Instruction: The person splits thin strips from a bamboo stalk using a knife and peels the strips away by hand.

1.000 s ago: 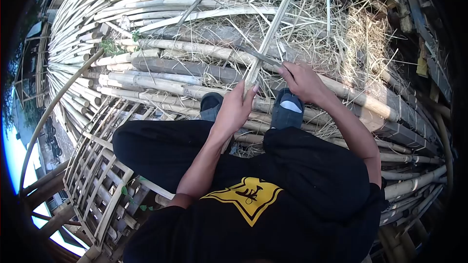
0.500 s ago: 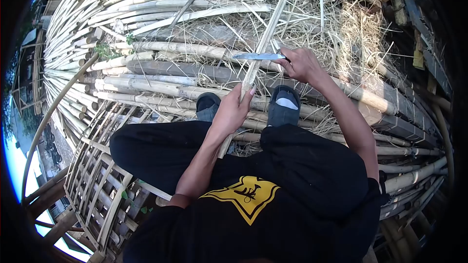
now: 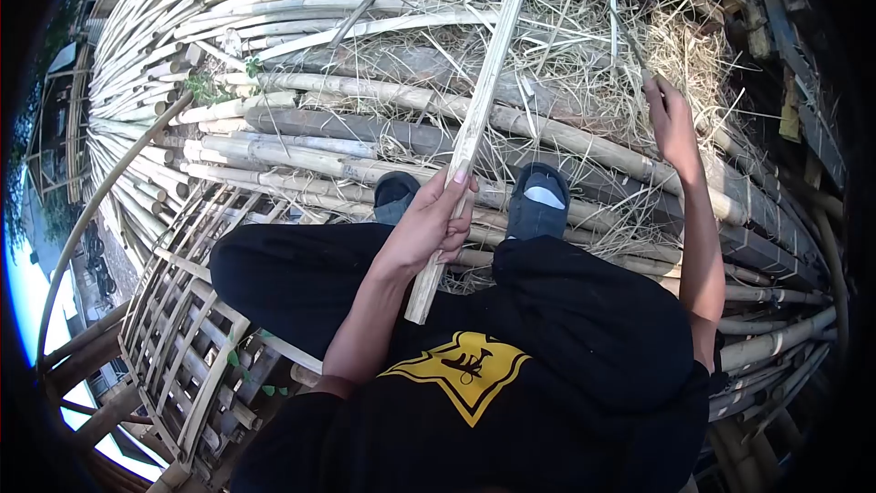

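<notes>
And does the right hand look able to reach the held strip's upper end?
Probably yes: the left hand grips the strip lower down, and nothing seems to stand between its upper end and the right hand.

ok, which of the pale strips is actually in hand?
The straight strip gripped in the left hand, its lower end above the lap; the long curved strip beyond it lies among the poles, no hand on it.

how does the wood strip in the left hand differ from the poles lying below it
The strip is flat-sided, while the poles are round. The strip is held up at a slant in the left hand; the poles lie below. The strip also looks shorter than the longest poles. Both are narrow and pale.
</notes>
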### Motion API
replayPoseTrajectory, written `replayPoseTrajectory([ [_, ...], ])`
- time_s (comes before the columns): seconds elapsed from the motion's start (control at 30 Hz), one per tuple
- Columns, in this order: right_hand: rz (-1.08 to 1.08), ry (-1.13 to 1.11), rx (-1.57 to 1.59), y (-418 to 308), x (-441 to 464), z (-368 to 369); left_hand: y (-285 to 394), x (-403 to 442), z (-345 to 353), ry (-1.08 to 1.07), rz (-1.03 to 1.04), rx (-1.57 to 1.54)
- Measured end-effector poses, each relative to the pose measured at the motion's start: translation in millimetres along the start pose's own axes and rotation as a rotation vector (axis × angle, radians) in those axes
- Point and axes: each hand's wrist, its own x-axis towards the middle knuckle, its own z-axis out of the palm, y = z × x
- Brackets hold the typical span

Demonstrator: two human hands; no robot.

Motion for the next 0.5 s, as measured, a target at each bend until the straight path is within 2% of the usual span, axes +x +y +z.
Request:
replayPoseTrajectory([
  [0.03,0.017,-0.240,0.006,-22,-12,13,2,5,2,-0.020,0.002,-0.022],
  [0.07,-0.101,-0.333,0.008,-38,-23,32,3,9,3,-0.015,0.008,-0.019],
  [0.13,-0.246,-0.422,0.087,-58,-38,60,0,20,5,-0.038,-0.066,-0.017],
  [0.23,-0.267,-0.547,0.111,-69,-37,76,-1,27,7,-0.048,-0.046,0.008],
  [0.43,-0.475,-0.401,-0.178,-54,-20,81,-9,31,7,-0.032,-0.065,-0.021],
  [0.5,-0.501,-0.376,-0.190,-46,-14,88,-9,32,6,-0.025,-0.067,-0.013],
])
